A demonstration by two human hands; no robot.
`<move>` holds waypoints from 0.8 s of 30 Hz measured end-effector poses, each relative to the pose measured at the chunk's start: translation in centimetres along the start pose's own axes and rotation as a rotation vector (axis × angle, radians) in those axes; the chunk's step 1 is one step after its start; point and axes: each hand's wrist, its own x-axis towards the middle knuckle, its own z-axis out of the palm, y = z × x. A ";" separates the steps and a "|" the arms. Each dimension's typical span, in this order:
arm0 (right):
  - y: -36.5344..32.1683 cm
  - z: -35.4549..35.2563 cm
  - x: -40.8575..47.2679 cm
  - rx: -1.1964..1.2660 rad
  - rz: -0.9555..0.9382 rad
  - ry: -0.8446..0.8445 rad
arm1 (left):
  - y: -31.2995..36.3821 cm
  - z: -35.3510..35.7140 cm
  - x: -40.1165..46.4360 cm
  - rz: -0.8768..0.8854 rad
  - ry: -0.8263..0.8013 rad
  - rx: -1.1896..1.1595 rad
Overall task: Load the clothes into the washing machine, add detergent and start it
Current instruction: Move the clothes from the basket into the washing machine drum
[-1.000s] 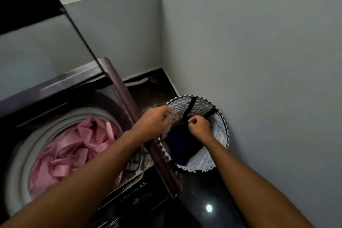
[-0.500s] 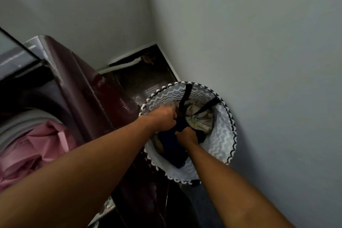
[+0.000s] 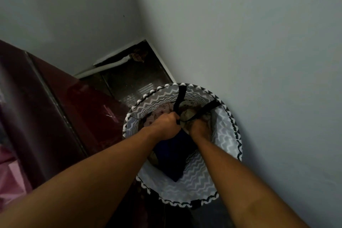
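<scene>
Dark maroon top-loading washing machine [image 3: 55, 116] takes the left of the view, its side panel just beside the round fabric laundry basket with a grey-white zigzag lining and black-and-white trimmed rim [image 3: 227, 153], which sits in the corner against the pale wall [image 3: 240, 33]. Pink cloth [image 3: 11, 170] shows at the far left edge, apparently inside the tub already. Both arms reach down into the basket. Left hand [image 3: 164, 126] is a closed fist, fingers clamped on fabric next to the black webbing strap handle [image 3: 180, 98]; can't tell if the strap is caught in the grip too. Right hand [image 3: 199, 129] is sunk into the pile, fingers hidden, so can't tell what they're doing. Dark navy garment [image 3: 174, 157] lies beneath the wrists; beige-olive crumpled cloth [image 3: 188, 113] sits further back. Step looks like grabbing the next load. To do it well: keep the strap out of the grip, or the whole basket lifts. Gather loose ends before lifting so nothing trails over the rim. Lift straight up, then swing left over the tub.
</scene>
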 end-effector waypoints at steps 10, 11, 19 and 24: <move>-1.9 -4.7 -5.9 0.153 -0.133 0.276 | -0.1 -0.3 -3.1 -0.069 -0.070 0.026; -2.5 -5.5 -6.5 0.172 -0.120 0.278 | 0.1 -0.5 -3.7 -0.065 -0.076 0.017; -4.3 -6.7 -8.8 0.212 -0.094 0.237 | -1.3 -1.3 -5.7 -0.078 -0.102 0.036; -3.9 -1.0 -10.8 0.104 -0.076 0.181 | -2.4 -0.3 -3.9 -0.106 -0.099 0.037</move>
